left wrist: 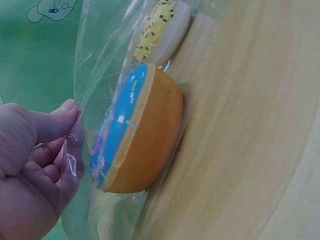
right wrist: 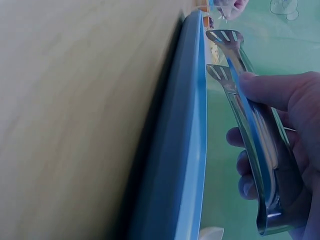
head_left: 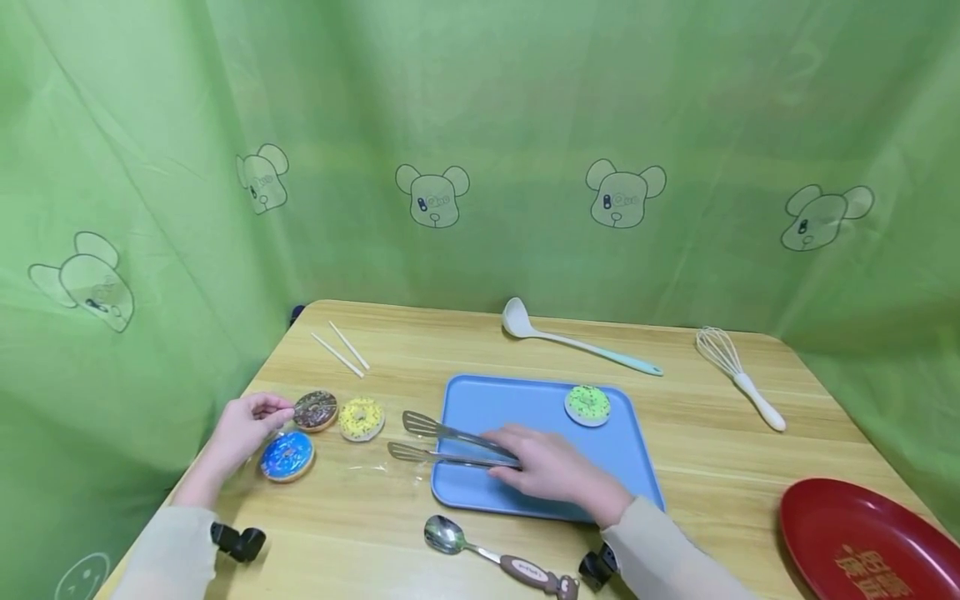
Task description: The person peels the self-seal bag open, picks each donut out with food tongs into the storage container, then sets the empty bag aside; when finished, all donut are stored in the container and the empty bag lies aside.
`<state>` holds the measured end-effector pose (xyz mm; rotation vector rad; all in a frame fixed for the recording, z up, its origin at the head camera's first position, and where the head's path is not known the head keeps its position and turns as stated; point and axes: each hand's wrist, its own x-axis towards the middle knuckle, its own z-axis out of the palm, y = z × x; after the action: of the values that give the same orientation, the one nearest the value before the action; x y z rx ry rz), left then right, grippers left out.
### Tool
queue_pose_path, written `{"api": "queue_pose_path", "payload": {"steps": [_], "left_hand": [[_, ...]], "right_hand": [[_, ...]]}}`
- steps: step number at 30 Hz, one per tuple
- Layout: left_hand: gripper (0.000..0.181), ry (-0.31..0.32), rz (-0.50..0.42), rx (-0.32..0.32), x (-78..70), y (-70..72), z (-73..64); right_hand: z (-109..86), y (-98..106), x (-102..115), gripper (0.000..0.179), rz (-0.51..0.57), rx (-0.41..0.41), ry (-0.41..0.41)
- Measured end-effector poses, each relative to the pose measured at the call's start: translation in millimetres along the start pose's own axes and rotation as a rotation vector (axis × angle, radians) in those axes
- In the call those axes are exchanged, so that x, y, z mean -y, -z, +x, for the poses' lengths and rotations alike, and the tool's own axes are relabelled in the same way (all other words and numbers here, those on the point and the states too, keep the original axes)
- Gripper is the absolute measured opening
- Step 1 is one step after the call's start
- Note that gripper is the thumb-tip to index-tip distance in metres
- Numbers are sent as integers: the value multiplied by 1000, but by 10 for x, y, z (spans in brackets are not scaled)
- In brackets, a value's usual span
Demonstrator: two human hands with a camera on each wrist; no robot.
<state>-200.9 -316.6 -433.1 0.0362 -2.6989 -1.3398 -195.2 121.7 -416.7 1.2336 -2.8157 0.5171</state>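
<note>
Between thumb and fingers, my left hand [head_left: 243, 429] pinches the edge of a clear plastic bag [left wrist: 72, 155]. Behind its film in the left wrist view are a blue-iced donut [left wrist: 145, 135] and a yellow donut [left wrist: 162, 32]; whether they lie inside or under it I cannot tell. A chocolate donut [head_left: 315, 411] sits just beyond the left fingertips. My right hand [head_left: 551, 467] grips metal tongs [right wrist: 260, 140] over a blue tray [head_left: 517, 400]. The tongs' slotted ends stand apart with nothing between them, pointing toward the donuts. On the tray's far right rests a green donut [head_left: 587, 405].
A spoon [head_left: 487, 553] lies before the tray, and a ladle [head_left: 577, 340] behind it. At the right are a whisk [head_left: 738, 379] and a red plate [head_left: 832, 521]. Two white sticks [head_left: 341, 350] lie at the back left. Green curtains [head_left: 525, 108] enclose the table.
</note>
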Motion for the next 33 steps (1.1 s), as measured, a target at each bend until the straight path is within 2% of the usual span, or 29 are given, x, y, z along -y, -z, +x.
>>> {"api": "queue_pose_path", "payload": {"steps": [7, 13, 21, 33], "left_hand": [[22, -22, 32, 1, 7, -19, -7], [20, -35, 19, 5, 12, -32, -21], [12, -78, 39, -2, 39, -51, -15], [13, -49, 11, 9, 27, -86, -3]], "right_hand": [[164, -73, 102, 48, -37, -12, -6], [296, -125, 184, 48, -108, -22, 15], [405, -122, 273, 49, -154, -25, -4], [549, -151, 388, 49, -181, -22, -25]]}}
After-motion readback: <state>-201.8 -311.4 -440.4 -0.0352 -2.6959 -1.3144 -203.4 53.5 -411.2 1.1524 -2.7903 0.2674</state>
